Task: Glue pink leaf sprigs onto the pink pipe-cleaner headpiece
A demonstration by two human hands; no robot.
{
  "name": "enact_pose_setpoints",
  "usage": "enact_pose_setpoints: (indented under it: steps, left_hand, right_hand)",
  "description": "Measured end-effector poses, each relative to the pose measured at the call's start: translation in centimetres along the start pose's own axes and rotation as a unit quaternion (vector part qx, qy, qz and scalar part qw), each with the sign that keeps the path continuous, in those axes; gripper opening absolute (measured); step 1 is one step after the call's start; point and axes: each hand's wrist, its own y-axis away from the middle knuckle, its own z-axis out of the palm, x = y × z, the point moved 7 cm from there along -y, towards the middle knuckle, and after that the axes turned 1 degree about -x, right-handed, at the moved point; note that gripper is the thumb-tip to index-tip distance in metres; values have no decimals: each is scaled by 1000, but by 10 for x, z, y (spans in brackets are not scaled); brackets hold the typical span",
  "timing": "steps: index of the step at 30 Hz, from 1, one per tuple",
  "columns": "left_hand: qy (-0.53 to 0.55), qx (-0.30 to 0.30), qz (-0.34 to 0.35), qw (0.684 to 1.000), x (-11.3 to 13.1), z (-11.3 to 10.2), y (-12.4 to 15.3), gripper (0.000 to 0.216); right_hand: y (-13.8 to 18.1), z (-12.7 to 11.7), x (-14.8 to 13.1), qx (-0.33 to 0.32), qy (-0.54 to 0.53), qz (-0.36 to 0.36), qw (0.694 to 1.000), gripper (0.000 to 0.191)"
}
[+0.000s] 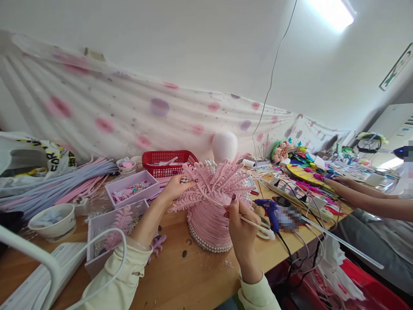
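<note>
A pink crown-like headpiece [209, 211] stands on the wooden table [193, 275], wound with pink cord, edged with pearls and topped by pink feather-shaped leaves. My left hand [176, 187] is closed on the leaves at its upper left side. My right hand [240, 224] pinches a thin pale stick [254, 224] whose far end reaches into the leaves. A blue glue gun [271, 211] stands just right of my right hand.
Pale purple trays [134, 187] with beads, a red basket [167, 161], a white bowl [54, 219] and a bundle of pink and purple strips [61, 185] lie to the left. A white foam head [224, 146] stands behind. Another person's arms [364, 198] work at the right among colourful craft pieces.
</note>
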Motion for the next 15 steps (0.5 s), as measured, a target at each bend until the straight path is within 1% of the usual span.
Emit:
enact_pose_setpoints:
  steps: [7,10,15]
  left_hand:
    - [1,-12,7,1000,1,2,0,50]
    - [-3,-15,11,1000,2,2,-1,49]
    - [-7,-14,16,1000,2,1,-2,47]
  right_hand:
    - [-1,1,5,-6,-7,9,1000,51]
    - [-1,-2,6,-7,-36,22,999,51]
    - [-1,-16,8,34,-68,64,995,50]
